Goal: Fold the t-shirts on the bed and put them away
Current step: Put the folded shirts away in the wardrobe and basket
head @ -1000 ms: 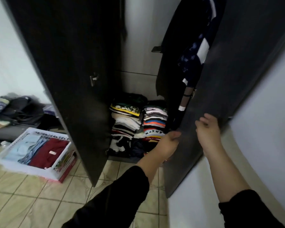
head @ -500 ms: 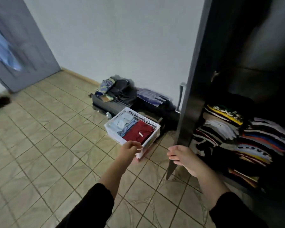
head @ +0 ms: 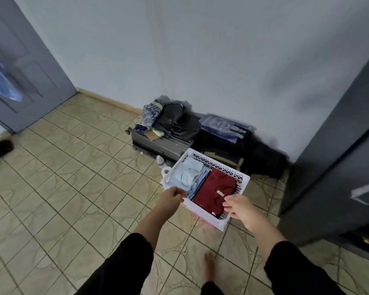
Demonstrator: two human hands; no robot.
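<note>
Your white lattice plastic basket [head: 216,165] of folded shirts sits on the tiles straight ahead, long axis running away leftward — your left hand [head: 172,198] pinches its near corner, your right hand [head: 240,207] hovers half-curled over the near-right rim, holding nothing.

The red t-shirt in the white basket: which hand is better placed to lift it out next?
Probably the right hand. It hovers at the near edge of the red t-shirt, fingers loosely open. The left hand is at the rim of the white basket, nearer the light blue shirts.
</note>
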